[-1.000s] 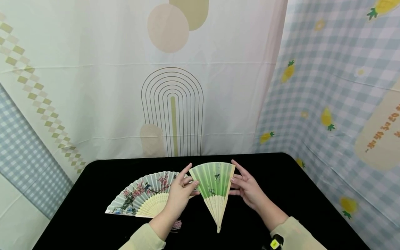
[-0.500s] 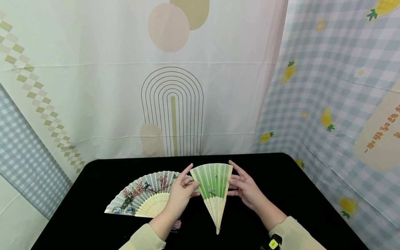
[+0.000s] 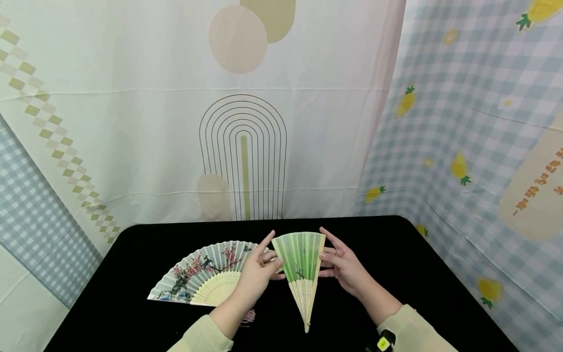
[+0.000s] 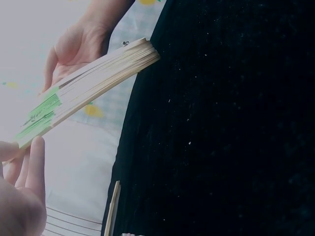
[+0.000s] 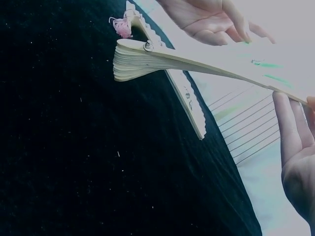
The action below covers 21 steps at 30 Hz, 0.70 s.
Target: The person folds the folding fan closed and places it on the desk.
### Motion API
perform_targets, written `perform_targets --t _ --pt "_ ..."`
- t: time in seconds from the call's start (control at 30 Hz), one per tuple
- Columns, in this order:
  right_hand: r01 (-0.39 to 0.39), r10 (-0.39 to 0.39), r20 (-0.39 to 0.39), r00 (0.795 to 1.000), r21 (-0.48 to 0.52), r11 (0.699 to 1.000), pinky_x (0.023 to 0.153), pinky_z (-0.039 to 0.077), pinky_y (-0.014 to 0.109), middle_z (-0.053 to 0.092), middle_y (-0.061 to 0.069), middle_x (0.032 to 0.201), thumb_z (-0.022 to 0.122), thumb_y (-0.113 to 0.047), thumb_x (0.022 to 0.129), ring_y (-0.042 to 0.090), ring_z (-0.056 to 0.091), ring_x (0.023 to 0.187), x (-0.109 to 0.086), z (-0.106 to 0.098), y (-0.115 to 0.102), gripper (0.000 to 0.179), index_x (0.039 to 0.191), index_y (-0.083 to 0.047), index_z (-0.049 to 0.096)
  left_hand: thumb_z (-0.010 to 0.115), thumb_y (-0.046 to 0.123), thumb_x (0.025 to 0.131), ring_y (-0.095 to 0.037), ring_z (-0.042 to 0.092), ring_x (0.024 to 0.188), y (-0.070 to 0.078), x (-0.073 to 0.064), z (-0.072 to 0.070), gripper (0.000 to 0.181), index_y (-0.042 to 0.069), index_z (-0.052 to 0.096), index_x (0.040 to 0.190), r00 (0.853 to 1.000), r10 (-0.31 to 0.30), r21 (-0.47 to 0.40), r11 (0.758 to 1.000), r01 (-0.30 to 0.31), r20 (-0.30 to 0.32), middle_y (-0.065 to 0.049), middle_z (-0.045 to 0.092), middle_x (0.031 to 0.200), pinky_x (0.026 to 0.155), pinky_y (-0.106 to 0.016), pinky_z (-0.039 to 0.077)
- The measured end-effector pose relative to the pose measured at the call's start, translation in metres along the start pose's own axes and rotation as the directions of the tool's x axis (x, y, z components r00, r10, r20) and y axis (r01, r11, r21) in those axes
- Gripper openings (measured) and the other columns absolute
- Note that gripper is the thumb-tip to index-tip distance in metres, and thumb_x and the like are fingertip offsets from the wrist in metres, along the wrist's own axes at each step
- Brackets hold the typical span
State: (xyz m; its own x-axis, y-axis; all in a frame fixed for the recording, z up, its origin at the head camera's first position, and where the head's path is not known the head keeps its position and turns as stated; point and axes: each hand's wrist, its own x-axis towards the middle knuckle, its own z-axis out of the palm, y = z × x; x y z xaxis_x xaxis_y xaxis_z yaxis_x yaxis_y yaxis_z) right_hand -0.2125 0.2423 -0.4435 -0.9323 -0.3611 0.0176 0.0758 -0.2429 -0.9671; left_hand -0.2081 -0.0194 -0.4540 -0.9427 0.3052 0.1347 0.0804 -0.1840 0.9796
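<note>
While the left hand (image 3: 257, 270) pinches its left edge and the right hand (image 3: 346, 270) its right, a partly spread green folding fan (image 3: 301, 254) with pale wooden slats (image 3: 302, 296) is held between the 2, pivot end (image 3: 307, 327) near.

From head height, the black table (image 3: 343, 322) is viewed forward and down, from well back, with the white backdrop (image 3: 325, 146) taken in beyond it. In the wrist views, the green fan (image 3: 301, 256) is seen close up and aslant, the left camera being faced across toward the right hand (image 3: 347, 269), the right camera toward the left hand (image 3: 256, 270). The green fan is shared by all three.
</note>
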Motion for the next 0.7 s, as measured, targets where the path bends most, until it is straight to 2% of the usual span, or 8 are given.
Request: perform_targets --t 0.17,0.4,0.7 --pt "0.002 -0.002 0.014 1.0 -0.015 1.0 0.076 0.061 0.039 0.07 0.002 0.119 0.058 -0.007 0.1 0.022 0.072 0.094 -0.0001 0.0026 0.0001 0.078 0.161 -0.021 0.012 0.058 0.0 0.098 -0.03 0.063 0.113 -0.0019 -0.0004 -0.0008 0.075 0.03 0.025 0.158 0.999 0.0 0.001 1.0 0.0 0.039 -0.028 0.048 0.143 0.079 -0.04 0.061" --pt "0.0 0.001 0.023 1.0 -0.018 1.0 0.076 0.061 0.039 0.07 0.002 0.119 0.059 -0.007 0.1 0.021 0.072 0.093 0.0011 0.0059 -0.0001 0.078 0.161 -0.021 0.013 0.059 0.0 0.097 -0.026 0.065 0.107 -0.0012 0.0002 -0.0017 0.075 0.026 0.025 0.159 0.998 0.005 -0.003 1.0 -0.005 0.055 -0.028 0.048 0.143 0.078 -0.04 0.061" --pt "-0.01 0.011 0.033 0.999 -0.03 1.0 0.076 0.062 0.039 0.07 0.002 0.119 0.058 -0.006 0.1 0.021 0.072 0.093 0.002 0.0094 0.0016 0.076 0.161 -0.021 0.015 0.058 0.0 0.099 -0.025 0.064 0.11 0.0018 -0.0022 -0.0019 0.073 0.022 0.024 0.159 0.996 -0.014 -0.028 0.999 0.017 0.087 -0.029 0.044 0.145 0.079 -0.037 0.061"
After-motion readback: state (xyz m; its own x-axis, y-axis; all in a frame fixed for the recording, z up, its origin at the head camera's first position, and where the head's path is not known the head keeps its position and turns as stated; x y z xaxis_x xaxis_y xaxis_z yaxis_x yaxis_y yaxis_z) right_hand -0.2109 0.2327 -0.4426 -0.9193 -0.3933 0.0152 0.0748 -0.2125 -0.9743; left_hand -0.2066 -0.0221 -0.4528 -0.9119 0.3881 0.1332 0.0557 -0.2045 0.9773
